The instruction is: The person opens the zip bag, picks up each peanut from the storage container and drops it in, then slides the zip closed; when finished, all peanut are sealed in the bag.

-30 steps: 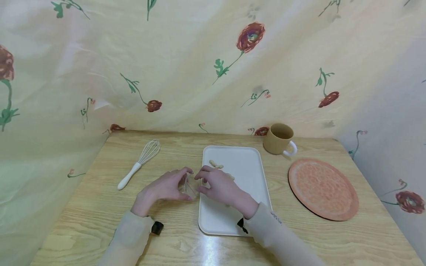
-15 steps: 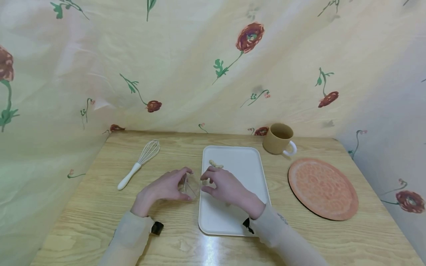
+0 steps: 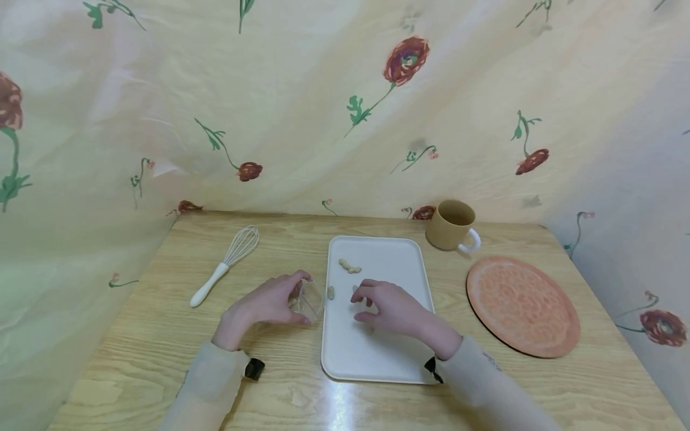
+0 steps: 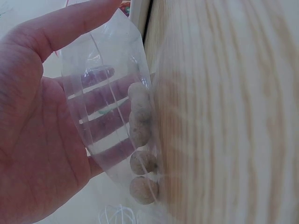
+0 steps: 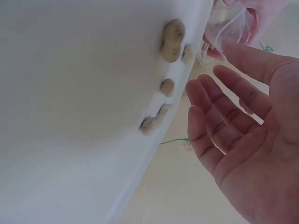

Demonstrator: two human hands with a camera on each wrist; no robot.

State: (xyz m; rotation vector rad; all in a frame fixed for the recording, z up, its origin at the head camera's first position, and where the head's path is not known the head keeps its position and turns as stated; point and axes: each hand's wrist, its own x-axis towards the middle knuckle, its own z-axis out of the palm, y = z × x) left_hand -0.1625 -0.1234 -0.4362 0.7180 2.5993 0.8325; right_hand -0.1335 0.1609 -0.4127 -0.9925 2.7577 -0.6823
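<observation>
My left hand [image 3: 272, 302] curls round a clear plastic bag [image 3: 311, 304] on the table, left of the white tray [image 3: 383, 359]. In the left wrist view, several peanuts [image 4: 139, 116] lie inside the bag, with the fingers seen through the film. My right hand [image 3: 392, 308] hovers over the tray, fingers loosely bent, holding nothing that shows. On the tray lie a peanut pair [image 3: 349, 267] towards the back and one peanut [image 3: 330, 293] at the left rim. Others are partly hidden by the right hand; the right wrist view shows a larger peanut [image 5: 173, 41] near its fingertips.
A white-handled whisk [image 3: 223, 268] lies at the left. Behind the tray's right corner stands a tan mug [image 3: 450, 230] with a white handle. A round orange-pink mat [image 3: 523, 308] lies at the right. Flowered cloth [image 3: 302, 108] hangs behind the wooden table [image 3: 291, 389].
My right hand has drawn away from the bag, to the right over the tray, uncovering the peanut at the left rim. The left hand and bag have stayed put.
</observation>
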